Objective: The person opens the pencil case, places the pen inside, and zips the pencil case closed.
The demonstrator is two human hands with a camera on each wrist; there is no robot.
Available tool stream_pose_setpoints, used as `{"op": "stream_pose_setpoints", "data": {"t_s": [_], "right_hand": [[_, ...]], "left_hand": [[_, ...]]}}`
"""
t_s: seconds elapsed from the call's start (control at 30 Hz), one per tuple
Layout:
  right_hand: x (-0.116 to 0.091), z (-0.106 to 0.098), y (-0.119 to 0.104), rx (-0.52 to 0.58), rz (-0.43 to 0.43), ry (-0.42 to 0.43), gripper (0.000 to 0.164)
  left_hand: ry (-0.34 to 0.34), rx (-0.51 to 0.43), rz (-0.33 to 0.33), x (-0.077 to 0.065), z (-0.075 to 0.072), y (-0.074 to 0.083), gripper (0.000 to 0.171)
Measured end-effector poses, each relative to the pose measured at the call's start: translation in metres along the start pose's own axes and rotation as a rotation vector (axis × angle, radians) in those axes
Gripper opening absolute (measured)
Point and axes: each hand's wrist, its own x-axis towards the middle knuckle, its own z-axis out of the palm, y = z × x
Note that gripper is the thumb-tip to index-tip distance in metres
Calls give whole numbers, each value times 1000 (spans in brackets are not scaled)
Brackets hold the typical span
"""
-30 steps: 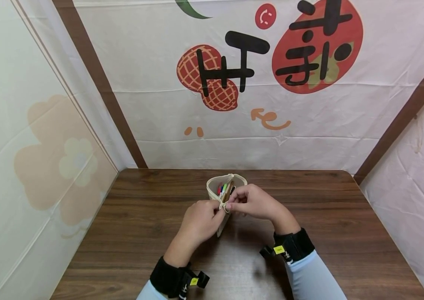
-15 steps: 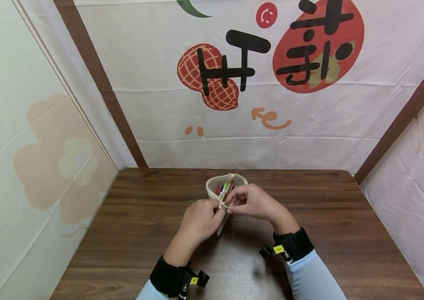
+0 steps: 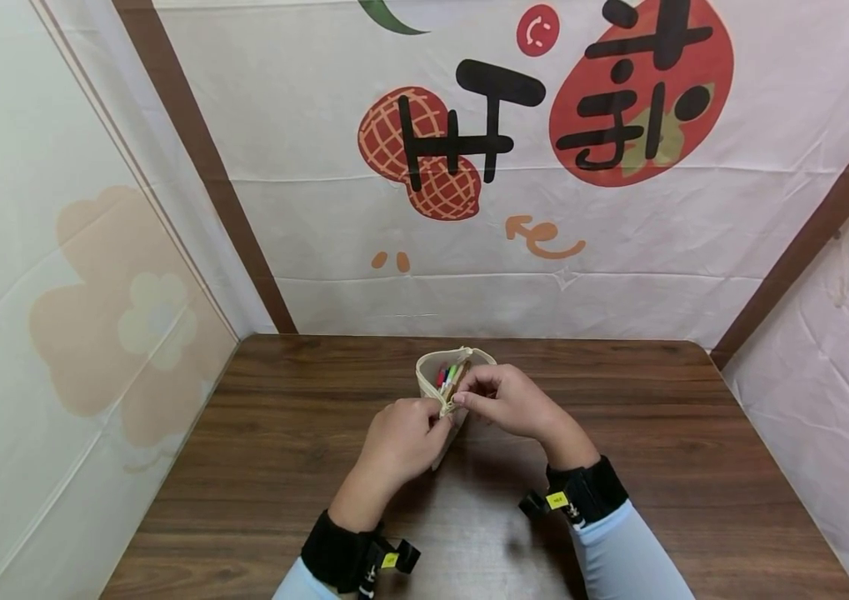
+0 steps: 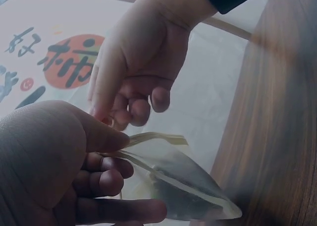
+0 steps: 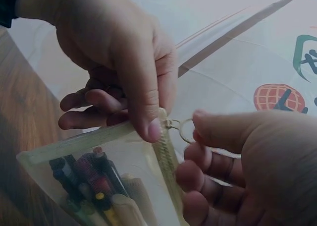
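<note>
A translucent pencil case (image 5: 89, 149) with cream zipper edging stands on the table, its top gaping. Pens (image 3: 450, 377) in several colours are inside. My left hand (image 3: 397, 442) pinches the near corner of the case at the zipper's end, between thumb and fingers. Just right of it, my right hand (image 3: 520, 404) pinches the ring (image 5: 181, 133) of the zipper pull between thumb and index finger, its other fingers loosely curled. In the left wrist view the fingertips hide most of the ring, and the case's side (image 4: 185, 181) shows below.
The dark wooden table (image 3: 304, 417) reaches back to a white printed cloth wall (image 3: 364, 300). More cloth hangs at the left (image 3: 12, 267) and right (image 3: 829, 350). Each wrist wears a black band with a small camera.
My right fingers have risen slightly and shifted on the ring, which showed more openly half a second ago. The case has tilted very slightly; my left hand keeps its grip.
</note>
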Motion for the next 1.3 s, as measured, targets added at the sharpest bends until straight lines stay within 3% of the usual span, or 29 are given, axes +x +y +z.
{"op": "stream_pose_setpoints", "data": {"t_s": [0.33,0.7,0.93,1.13,1.17,1.3], "right_hand": [[6,9,2,-65,22,97,10],[16,16,12,-142,70,208,8],[29,17,29,-251,132,283,9],[44,9,39,-379,132,308,11],[47,7,40,-394,129,309,11],[57,-1,40,-450,130,308,13]], "left_hand": [[-9,73,31,-1,-1,2,35],[-36,82,81,-4,0,2,43],[-153,72,113,-6,-1,6,40],[-263,47,144,-6,5,3,39],[-255,30,179,-5,14,-5,39],[-293,-18,214,-6,17,-6,39]]}}
